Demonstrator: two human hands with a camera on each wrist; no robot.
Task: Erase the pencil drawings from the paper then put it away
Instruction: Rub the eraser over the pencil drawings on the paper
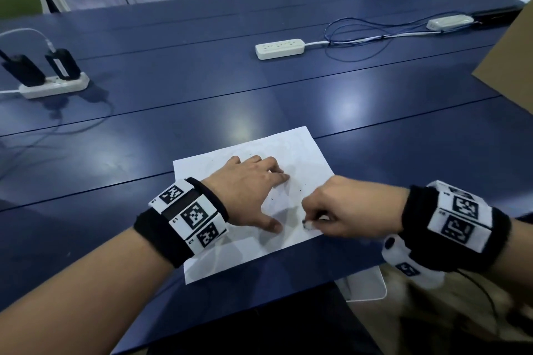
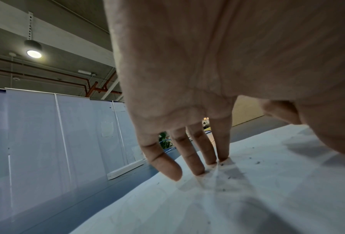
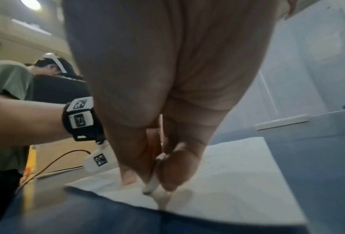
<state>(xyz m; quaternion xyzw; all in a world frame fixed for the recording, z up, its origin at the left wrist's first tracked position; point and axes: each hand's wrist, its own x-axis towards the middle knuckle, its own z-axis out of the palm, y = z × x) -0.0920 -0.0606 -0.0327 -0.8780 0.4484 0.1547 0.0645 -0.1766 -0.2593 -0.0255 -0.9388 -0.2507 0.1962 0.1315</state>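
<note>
Blue table (image 1: 144, 153), two power strips: our one paper sheet (image 1: 302, 153) lies flat near its edge, left hand (image 1: 248, 190) pressing with spread fingers, right hand (image 1: 346, 210) pinching one eraser (image 3: 152, 183) against it.

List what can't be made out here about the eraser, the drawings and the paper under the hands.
- Eraser: only a white sliver shows between the right hand fingers; shape hidden, right wrist view blurred.
- Pencil drawings on the paper: too faint in the head view to tell what remains.
- Paper under the left hand: covered by palm and shadow.
- Dark specks: too small to tell crumbs from marks.
</note>
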